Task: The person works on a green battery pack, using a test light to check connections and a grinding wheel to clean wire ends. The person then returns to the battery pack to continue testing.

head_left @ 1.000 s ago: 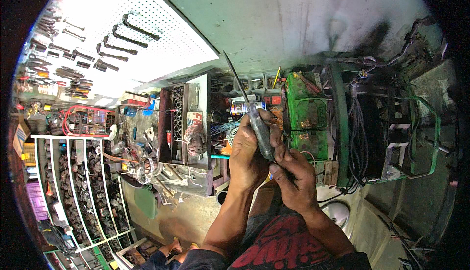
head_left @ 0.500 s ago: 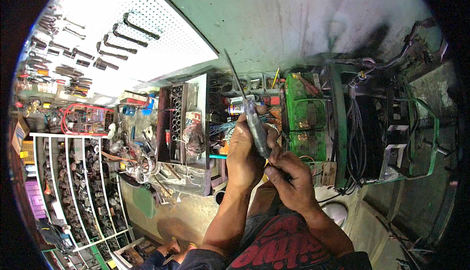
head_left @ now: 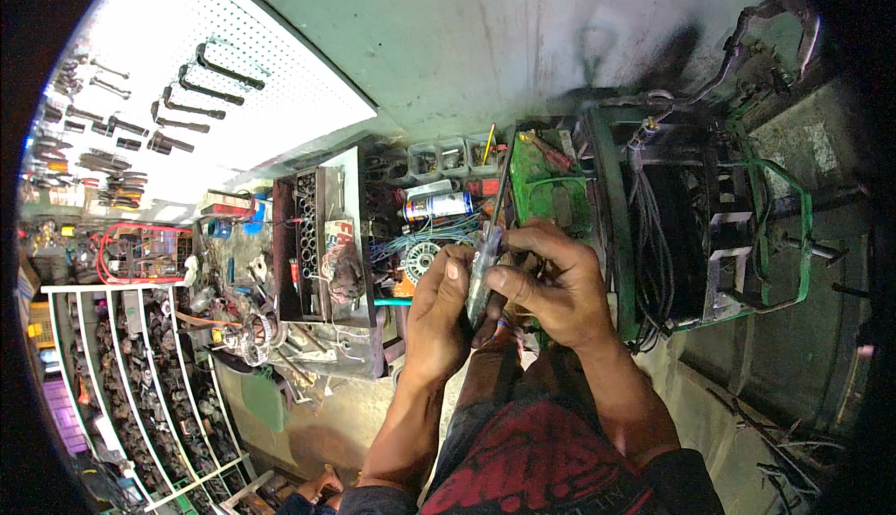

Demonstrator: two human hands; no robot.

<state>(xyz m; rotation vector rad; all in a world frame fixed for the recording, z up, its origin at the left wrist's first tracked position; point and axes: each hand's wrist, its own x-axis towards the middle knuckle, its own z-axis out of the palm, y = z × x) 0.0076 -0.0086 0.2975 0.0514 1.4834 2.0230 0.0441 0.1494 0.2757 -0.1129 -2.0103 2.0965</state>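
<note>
A long-shafted screwdriver (head_left: 480, 280) with a clear, worn handle is in front of me, its thin dark shaft pointing up and away. My left hand (head_left: 437, 314) is wrapped round the lower handle. From the other side, my right hand (head_left: 565, 296) has its thumb against the handle near the shaft's base, its fingers curled and partly hidden. Beyond my left hand are a round, vented metal part (head_left: 425, 259), blue wires (head_left: 448, 233) and a spray can (head_left: 437, 205) lying on its side.
A metal box of sockets (head_left: 304, 235) stands left of centre. A white pegboard (head_left: 252, 25) with wrenches and pliers covers the far left wall. Green bins (head_left: 551, 200) and a green metal frame (head_left: 798, 235) stand right. A white rack (head_left: 112, 288) of parts is lower left; another person's foot (head_left: 327, 480) shows below.
The screwdriver has swung from leaning left to nearly upright, tilted slightly right. My right hand has moved up its handle toward the shaft. The whole view has shifted, so surroundings sit further left.
</note>
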